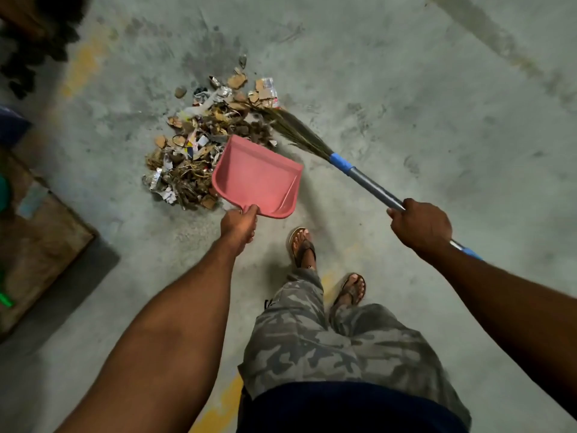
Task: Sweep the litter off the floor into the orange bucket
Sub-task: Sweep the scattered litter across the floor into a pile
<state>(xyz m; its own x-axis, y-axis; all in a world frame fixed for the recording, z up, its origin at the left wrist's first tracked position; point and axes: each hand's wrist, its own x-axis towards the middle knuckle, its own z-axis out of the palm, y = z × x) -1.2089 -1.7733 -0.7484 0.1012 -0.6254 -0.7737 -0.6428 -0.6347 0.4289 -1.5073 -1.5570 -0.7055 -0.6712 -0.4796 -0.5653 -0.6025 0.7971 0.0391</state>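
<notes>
At the left edge of the frame a brown board lies flat on the grey concrete floor. Right of it, left of centre and in the upper half, the litter sits in one loose pile on the floor: cardboard scraps, foil, paper bits and dry twigs. A pink dustpan lies against the pile's lower right side, its open lip turned toward the upper left and touching the scraps. The left hand, just below the pan at centre frame, grips its short handle with the fingers curled round it. Below that, two feet in sandals stand on the floor. The broom comes in from the right, its bristle tips resting on the pile's upper right edge, its grey shaft with a blue collar slanting down toward the right. The right hand, at mid right, is closed round that shaft.
</notes>
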